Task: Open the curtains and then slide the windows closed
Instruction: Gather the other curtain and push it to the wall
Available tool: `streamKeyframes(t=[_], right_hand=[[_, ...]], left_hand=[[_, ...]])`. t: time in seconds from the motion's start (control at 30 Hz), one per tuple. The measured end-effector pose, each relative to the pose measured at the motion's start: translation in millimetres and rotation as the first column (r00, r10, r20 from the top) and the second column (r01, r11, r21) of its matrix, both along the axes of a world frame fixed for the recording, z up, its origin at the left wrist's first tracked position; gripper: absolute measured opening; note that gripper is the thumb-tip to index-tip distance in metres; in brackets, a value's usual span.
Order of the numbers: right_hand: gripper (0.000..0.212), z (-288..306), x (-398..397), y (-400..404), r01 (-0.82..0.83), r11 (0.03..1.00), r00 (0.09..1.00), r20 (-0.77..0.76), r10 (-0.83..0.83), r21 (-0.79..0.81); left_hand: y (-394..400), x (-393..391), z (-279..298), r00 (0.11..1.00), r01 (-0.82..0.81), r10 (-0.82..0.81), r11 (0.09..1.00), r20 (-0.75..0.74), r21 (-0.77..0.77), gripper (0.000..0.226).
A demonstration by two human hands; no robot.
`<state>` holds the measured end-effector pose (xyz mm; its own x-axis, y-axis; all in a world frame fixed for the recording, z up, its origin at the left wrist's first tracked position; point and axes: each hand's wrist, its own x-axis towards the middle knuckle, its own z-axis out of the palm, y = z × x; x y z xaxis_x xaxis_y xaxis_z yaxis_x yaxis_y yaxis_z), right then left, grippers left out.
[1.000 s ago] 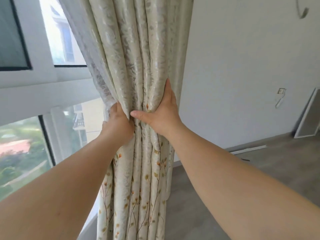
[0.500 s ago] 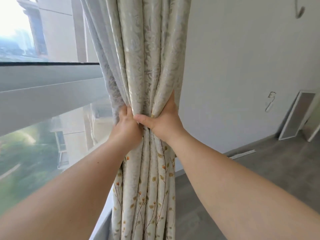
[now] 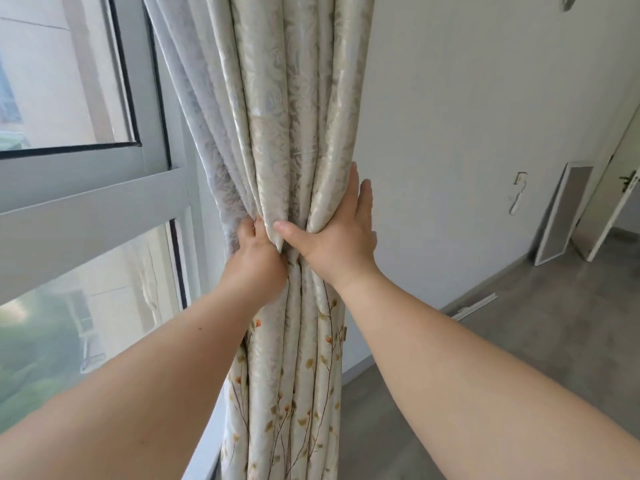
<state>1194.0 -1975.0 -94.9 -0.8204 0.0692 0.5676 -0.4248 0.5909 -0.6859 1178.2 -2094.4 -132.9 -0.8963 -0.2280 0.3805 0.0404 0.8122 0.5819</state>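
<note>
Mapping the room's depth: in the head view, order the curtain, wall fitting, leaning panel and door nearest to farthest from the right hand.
1. curtain, gripped by the right hand.
2. wall fitting, on the wall to the right.
3. leaning panel, farther right against the wall.
4. door, far right edge.

left hand point(image 3: 258, 252): fingers curled, gripping | right hand point(image 3: 334, 237): thumb spread, clasping
</note>
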Motion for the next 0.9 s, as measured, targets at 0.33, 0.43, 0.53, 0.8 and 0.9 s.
streamKeyframes(t=[0.33, 0.43, 0.53, 0.8, 0.9], right_hand=[[0.096, 14, -179, 36, -0.364, 0.93, 0.93, -0.066, 0.36, -0.055], [0.081, 13, -227, 43, -0.324, 0.943, 0.94, -0.087, 0.329, 0.074], [0.076, 9, -266, 43, -0.232, 0.957, 0.963, -0.098, 0.252, 0.175], [0.077, 5, -367, 62, -0.065, 0.993, 0.997, -0.032, 0.068, 0.095], [0.091, 4, -391, 69, 0.001, 0.999, 1.0, 0.026, -0.002, 0.049]], left_hand=[[49, -171, 11, 0.99, -0.071, 0.068, 0.997, -0.123, -0.026, 0.062], [51, -211, 15, 0.993, -0.048, 0.04, 0.996, -0.109, -0.079, 0.059], [52, -251, 20, 0.998, -0.061, 0.054, 0.982, -0.043, -0.178, 0.062], [91, -365, 29, 0.994, 0.019, 0.016, 0.951, 0.11, -0.309, 0.061], [104, -400, 32, 0.982, 0.115, -0.048, 0.916, 0.182, -0.383, 0.07]])
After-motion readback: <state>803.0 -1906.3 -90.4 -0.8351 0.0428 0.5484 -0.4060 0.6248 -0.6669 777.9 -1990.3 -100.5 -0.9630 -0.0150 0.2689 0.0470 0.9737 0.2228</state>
